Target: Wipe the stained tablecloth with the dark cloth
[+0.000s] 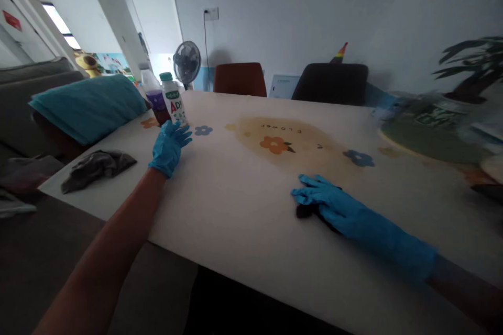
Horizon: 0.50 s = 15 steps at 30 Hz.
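My left hand [168, 149], in a blue glove, is at the table's left side with its fingers spread, right in front of two bottles. One is a white bottle with a green cap [175, 103]; the other is a clear bottle with a purple label [156, 99]. Whether the fingers touch them I cannot tell. Under my right hand [334, 205], also blue-gloved, a dark cloth [304, 211] is pressed flat on the white tabletop [236, 209]; most of it is hidden by the palm. A crumpled grey cloth [96, 166] lies at the left edge.
Teal fabric [90, 104] drapes over a chair at the left. Behind the table stand a brown chair [239, 78], a black chair [330, 82] and a fan [187, 63]. A potted plant [451, 107] sits on a green round mat [420, 138] at the right.
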{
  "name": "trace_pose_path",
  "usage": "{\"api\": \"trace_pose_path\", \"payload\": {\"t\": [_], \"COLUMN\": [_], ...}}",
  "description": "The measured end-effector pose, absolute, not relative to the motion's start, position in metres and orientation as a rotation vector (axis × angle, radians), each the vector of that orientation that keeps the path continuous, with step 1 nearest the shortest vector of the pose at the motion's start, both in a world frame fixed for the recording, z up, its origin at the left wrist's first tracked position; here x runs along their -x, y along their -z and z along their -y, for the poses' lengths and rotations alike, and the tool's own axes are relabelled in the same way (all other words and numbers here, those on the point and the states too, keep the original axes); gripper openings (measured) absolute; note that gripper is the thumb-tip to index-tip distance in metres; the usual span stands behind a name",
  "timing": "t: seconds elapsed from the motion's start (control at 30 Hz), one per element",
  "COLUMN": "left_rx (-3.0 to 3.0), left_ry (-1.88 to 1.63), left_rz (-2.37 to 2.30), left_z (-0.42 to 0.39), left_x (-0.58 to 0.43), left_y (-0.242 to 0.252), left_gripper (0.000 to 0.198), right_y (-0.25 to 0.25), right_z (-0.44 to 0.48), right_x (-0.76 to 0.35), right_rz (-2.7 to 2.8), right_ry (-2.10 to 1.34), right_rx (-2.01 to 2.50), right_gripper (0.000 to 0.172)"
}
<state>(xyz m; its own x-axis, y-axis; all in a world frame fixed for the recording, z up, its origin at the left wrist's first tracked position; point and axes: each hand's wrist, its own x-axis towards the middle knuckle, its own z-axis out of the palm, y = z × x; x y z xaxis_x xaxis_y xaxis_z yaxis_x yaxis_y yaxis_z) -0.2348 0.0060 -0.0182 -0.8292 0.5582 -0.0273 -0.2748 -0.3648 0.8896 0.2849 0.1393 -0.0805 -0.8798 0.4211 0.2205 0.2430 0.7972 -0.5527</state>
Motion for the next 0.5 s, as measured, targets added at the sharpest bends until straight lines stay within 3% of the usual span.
{"api": "trace_pose_path", "payload": {"t": [0.27, 0.5], "left_rx": [-0.166, -0.064], "left_ry": [-2.539, -2.54], "left_rz": [-1.598, -1.606], "left_z": [0.004, 0.001], "left_x": [0.272, 0.272], "left_y": [0.028, 0.033], "left_gripper": [0.021, 0.023], "right_y": [0.086, 0.059], "right_z": [-0.134, -0.15], "right_x": [-0.139, 0.043], "right_rz": [2.747, 2.828], "right_ry": [-0.611, -0.45], "right_rx": [0.065, 0.277], "right_gripper": [0.05, 0.044]}}
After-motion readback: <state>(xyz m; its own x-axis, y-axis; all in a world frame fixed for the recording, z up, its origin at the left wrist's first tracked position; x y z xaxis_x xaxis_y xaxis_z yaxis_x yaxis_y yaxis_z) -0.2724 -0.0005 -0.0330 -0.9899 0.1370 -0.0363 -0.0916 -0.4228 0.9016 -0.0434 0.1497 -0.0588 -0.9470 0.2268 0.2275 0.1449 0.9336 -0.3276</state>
